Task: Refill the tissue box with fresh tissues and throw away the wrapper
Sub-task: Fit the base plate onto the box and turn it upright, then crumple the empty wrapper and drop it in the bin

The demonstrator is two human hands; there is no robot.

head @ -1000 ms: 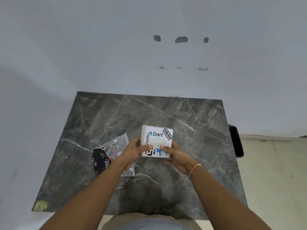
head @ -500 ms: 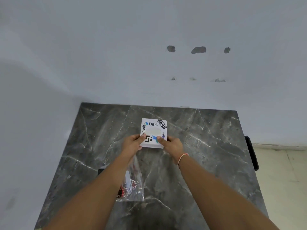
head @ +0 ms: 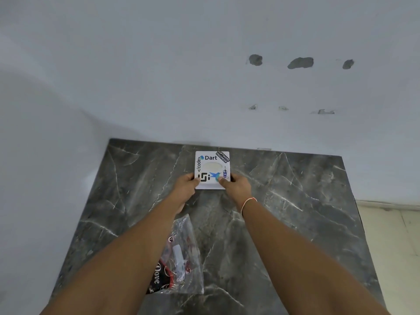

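Note:
A white square tissue box (head: 212,164) with stickers and an oval opening on top sits on the dark marble table (head: 284,201), near its far edge by the wall. My left hand (head: 185,186) grips the box's near left corner and my right hand (head: 236,186) grips its near right corner. A crumpled clear plastic wrapper (head: 181,258) with red and black print lies on the table closer to me, partly under my left forearm.
A white wall rises right behind the table's far edge. The table's right edge drops to a pale tiled floor (head: 397,246). Bare marble lies to the right of the box and my right arm.
Both hands have pushed the tissue box away from me, toward the far edge by the wall. The wrapper stayed behind and now lies under my left forearm.

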